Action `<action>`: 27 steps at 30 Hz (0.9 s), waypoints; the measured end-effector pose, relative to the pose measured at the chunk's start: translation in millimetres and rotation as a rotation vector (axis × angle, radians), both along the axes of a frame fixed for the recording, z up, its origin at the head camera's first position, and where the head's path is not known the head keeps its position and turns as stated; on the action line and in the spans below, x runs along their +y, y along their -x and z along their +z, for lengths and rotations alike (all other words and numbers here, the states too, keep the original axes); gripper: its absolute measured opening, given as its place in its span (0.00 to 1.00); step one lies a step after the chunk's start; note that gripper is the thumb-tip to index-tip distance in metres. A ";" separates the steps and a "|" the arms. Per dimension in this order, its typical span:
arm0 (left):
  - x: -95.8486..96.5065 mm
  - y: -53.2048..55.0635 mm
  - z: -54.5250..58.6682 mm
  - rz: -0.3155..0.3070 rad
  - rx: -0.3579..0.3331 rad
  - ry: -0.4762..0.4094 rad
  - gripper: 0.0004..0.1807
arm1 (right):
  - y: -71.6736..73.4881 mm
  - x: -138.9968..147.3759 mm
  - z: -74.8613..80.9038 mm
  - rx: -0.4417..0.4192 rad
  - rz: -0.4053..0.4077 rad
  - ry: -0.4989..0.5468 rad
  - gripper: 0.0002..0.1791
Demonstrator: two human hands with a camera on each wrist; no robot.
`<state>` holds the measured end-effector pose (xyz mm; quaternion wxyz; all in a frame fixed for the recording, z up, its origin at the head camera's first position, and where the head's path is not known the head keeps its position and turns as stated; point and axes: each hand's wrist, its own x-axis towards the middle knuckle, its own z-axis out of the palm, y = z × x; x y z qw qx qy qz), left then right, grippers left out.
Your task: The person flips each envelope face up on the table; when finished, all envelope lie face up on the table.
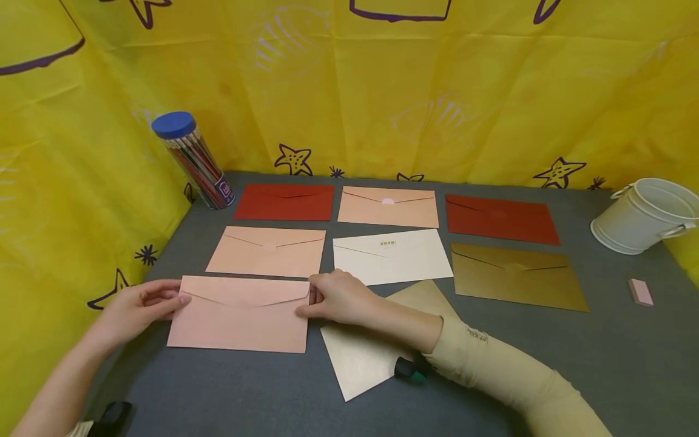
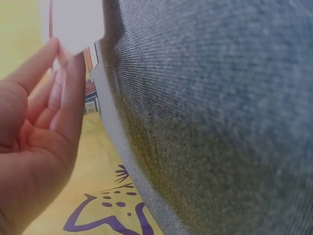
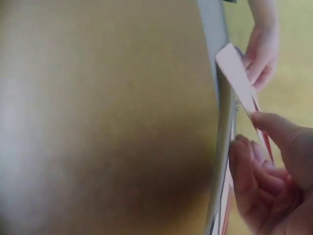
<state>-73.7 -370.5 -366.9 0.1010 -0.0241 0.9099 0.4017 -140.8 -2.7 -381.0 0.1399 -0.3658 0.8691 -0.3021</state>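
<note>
A pink envelope (image 1: 237, 321) with its flap side up is held between both hands at the front left of the table. At its left edge, my left hand (image 1: 133, 309) pinches it between thumb and fingers. The right hand (image 1: 341, 296) grips the opposite edge, near the upper right corner. In the left wrist view the envelope (image 2: 78, 22) is a pale shape at the fingertips of the left hand (image 2: 44, 132). Seen from the right wrist, the envelope (image 3: 239, 78) stands nearly edge-on. A gold envelope (image 1: 360, 358) lies askew beneath the right forearm, partly hidden.
Behind lie red envelopes (image 1: 284, 203) (image 1: 499, 218), peach envelopes (image 1: 388, 212) (image 1: 262, 255), a white envelope (image 1: 398, 264) and another gold envelope (image 1: 513, 279). A pencil tub (image 1: 199, 164) stands back left. At right are a white bucket (image 1: 633, 218) and a pink eraser (image 1: 641, 292).
</note>
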 end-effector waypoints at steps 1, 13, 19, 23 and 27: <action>-0.1 0.6 -0.5 0.017 -0.015 0.019 0.31 | 0.3 -1.6 -0.5 0.010 -0.004 -0.036 0.15; 2.3 2.6 -6.8 0.064 -0.030 0.270 0.33 | 4.4 -10.9 -4.9 0.078 -0.026 -0.202 0.23; 4.8 5.3 -6.4 0.067 -0.007 0.335 0.33 | 5.4 -12.0 -7.5 0.093 -0.028 -0.219 0.24; 7.6 5.4 -5.9 0.070 0.010 0.353 0.32 | 5.3 -13.4 -8.1 0.098 -0.023 -0.229 0.24; 10.4 5.2 -6.6 0.064 0.051 0.380 0.27 | 4.7 -13.4 -8.6 0.104 -0.020 -0.239 0.24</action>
